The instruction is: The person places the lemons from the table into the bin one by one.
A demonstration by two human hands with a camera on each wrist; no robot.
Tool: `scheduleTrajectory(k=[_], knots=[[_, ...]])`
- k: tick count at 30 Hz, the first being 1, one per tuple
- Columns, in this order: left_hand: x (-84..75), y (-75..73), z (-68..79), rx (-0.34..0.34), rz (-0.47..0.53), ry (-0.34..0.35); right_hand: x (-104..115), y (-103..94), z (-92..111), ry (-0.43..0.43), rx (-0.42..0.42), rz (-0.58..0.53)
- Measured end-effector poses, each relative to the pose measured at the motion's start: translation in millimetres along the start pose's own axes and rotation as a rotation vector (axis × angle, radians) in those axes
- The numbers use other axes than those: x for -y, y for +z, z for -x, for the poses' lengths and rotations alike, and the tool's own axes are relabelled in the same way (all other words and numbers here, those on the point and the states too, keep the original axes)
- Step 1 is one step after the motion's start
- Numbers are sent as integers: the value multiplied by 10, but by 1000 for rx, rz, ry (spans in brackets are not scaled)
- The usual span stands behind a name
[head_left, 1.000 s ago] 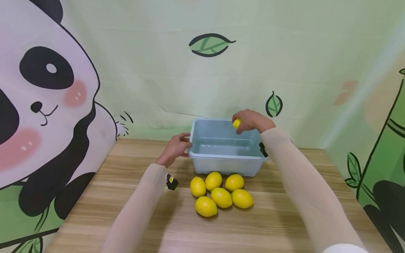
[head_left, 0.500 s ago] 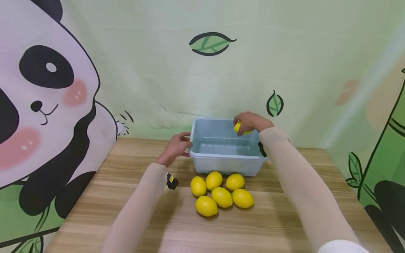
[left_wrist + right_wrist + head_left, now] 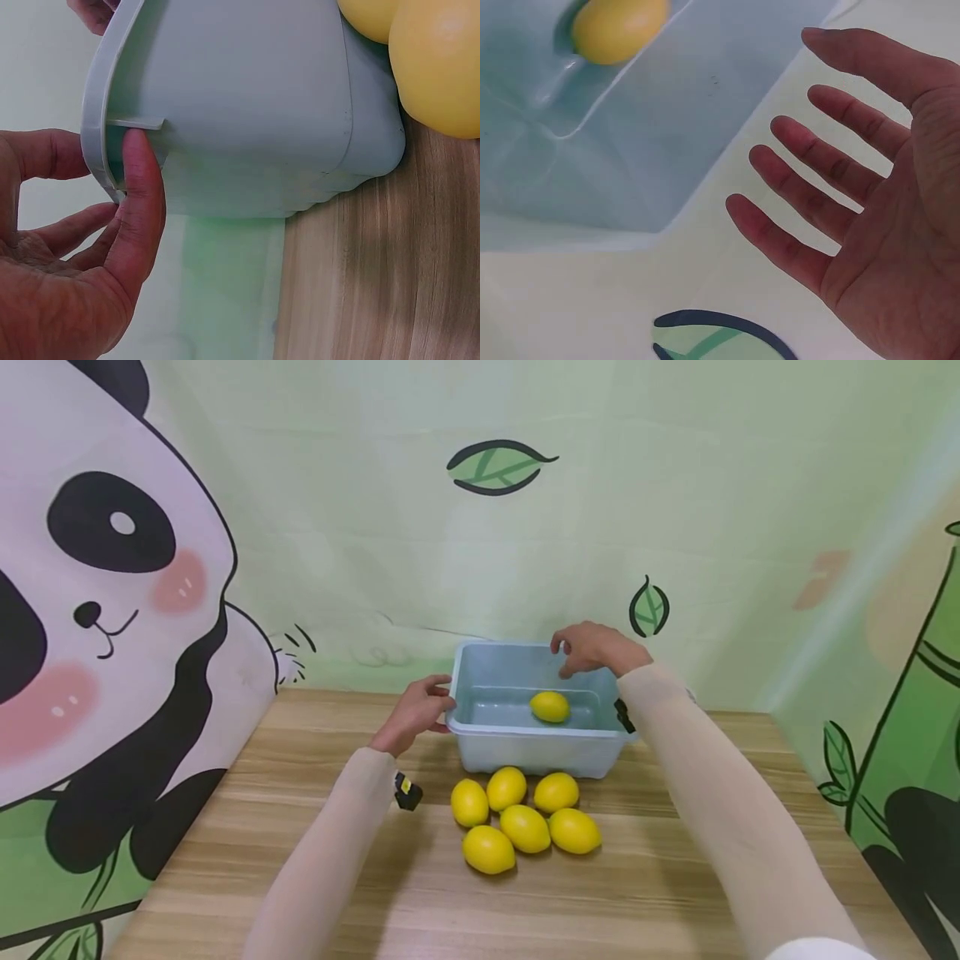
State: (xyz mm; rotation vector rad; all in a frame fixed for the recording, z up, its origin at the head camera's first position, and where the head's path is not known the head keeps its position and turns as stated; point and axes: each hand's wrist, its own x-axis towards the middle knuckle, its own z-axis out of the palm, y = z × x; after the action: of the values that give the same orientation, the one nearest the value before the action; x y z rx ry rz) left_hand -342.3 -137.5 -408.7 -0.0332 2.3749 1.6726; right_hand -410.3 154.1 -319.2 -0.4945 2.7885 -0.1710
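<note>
A light blue plastic bin [image 3: 536,753] stands at the back of the wooden table. My left hand [image 3: 417,710] holds its left rim; in the left wrist view the thumb and a finger [image 3: 142,195] lie on either side of the rim. One yellow lemon [image 3: 551,707] lies on the bin's floor. Over the back right part of the bin is my right hand [image 3: 597,647], its fingers spread and nothing in them. The right wrist view shows that hand [image 3: 885,202] apart from the lemon [image 3: 621,28]. Several lemons [image 3: 525,828] lie grouped in front of the bin.
The wooden table [image 3: 675,893] reaches back to a pale green cloth wall [image 3: 360,527] printed with a panda and leaves. Small black devices, such as the left one [image 3: 407,791], are strapped at both wrists.
My right hand has let go of a lemon, which has dropped to the floor of the bin; the fingers have opened. The left hand stays on the rim.
</note>
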Motion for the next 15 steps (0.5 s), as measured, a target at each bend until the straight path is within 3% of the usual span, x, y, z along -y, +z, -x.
scheduleTrajectory(k=[15], knots=[[-6,25,20,-14,-8,1,141,-27,371,-82,-146,86]])
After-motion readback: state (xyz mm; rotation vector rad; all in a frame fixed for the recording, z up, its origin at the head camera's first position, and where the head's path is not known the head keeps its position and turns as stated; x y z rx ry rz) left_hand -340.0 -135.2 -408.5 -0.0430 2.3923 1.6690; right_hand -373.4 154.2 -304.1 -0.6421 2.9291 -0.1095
